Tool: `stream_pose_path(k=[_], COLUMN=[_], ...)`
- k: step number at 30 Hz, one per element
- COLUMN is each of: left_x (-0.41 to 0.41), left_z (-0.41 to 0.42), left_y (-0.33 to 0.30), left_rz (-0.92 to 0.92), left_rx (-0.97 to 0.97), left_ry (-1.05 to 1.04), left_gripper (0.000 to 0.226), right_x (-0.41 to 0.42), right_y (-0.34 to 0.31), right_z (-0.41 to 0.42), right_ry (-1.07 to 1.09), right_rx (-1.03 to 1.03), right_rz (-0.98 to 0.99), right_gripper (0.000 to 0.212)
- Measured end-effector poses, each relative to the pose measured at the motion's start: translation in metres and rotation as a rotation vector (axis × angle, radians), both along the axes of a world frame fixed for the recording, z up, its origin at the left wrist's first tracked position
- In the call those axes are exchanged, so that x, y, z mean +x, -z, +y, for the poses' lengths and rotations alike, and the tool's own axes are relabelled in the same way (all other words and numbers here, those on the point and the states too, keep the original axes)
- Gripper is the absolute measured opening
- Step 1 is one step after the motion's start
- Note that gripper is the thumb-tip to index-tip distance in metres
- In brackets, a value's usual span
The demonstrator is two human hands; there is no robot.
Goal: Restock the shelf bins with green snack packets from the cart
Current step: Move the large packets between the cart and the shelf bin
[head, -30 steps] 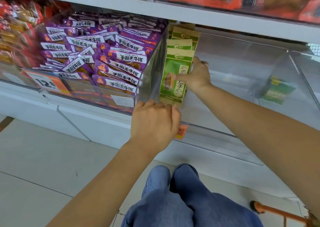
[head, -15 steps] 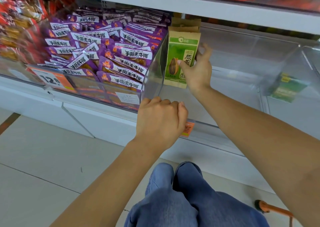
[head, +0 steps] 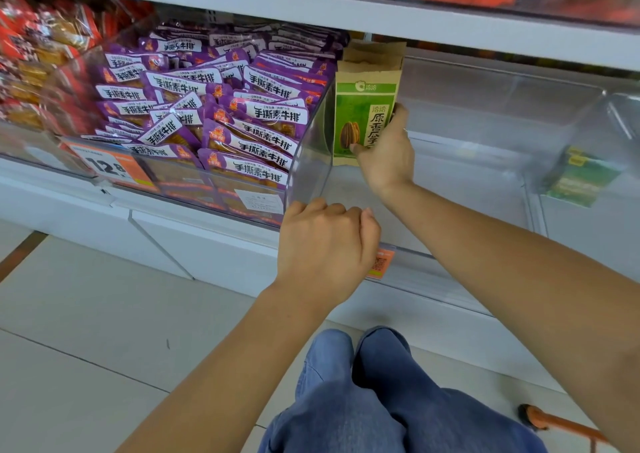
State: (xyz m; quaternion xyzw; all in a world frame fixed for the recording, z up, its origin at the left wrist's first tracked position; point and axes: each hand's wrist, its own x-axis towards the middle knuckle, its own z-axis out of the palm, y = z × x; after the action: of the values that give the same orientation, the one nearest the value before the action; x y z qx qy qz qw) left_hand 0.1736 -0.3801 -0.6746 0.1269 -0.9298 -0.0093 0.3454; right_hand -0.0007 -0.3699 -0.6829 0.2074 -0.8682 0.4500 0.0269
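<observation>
Left hand [head: 327, 245] curled into a loose fist, knuckles up, forearm extended forward from lower left; right hand [head: 388, 156] reaching further ahead, fingers closed in a grip, thumb forward; right forearm angled in from the lower right; both arms bare.

A retail shop aisle, most likely a snack section, is shown. White shelving [head: 450, 23] is seen across 12 o'clock, fitted with clear plastic bins [head: 485, 113]. At 10 o'clock one bin is packed with identical purple snack packets [head: 242, 117]; an orange price tag [head: 110, 167] is fixed to its front. Red packaged goods [head: 34, 54] are stacked at 9 o'clock. Green seed packets [head: 365, 106] are stood upright at 12 o'clock. An orange QR label [head: 381, 262] is stuck on the shelf edge. An orange cart handle [head: 561, 425] is glimpsed at 5 o'clock, over a pale tiled floor [head: 86, 331].
</observation>
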Motion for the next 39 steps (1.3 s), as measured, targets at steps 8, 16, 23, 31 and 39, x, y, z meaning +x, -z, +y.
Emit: stream_pose_path(k=[8,16,23,31,39], left_x=[0.001,0.001,0.002,0.003,0.003], left_z=[-0.001,-0.001,-0.001,0.0,0.001], left_y=[0.0,-0.001,-0.001,-0.003,-0.005], left_rz=[-0.015,-0.013,-0.014,-0.058,-0.052], left_rx=[-0.009,-0.009,-0.004,-0.031,-0.003], left_ry=[-0.001,0.011,0.014,-0.008,0.006], left_gripper=[0.034,0.035,0.041,0.046,0.042], right_x=[-0.003,-0.011,-0.003,-0.001,0.004], right_y=[-0.001,-0.005,-0.009,-0.027,-0.026], right_z=[0.004,0.012,0.011,0.012,0.0], right_ry=[-0.059,-0.063,-0.119,-0.113,-0.012], right_rx=[0.012,0.114,0.02,0.075,0.111], right_rz=[-0.133,-0.288,-0.296,-0.333,-0.3], right_gripper=[0.06,0.083,0.074,0.062,0.071])
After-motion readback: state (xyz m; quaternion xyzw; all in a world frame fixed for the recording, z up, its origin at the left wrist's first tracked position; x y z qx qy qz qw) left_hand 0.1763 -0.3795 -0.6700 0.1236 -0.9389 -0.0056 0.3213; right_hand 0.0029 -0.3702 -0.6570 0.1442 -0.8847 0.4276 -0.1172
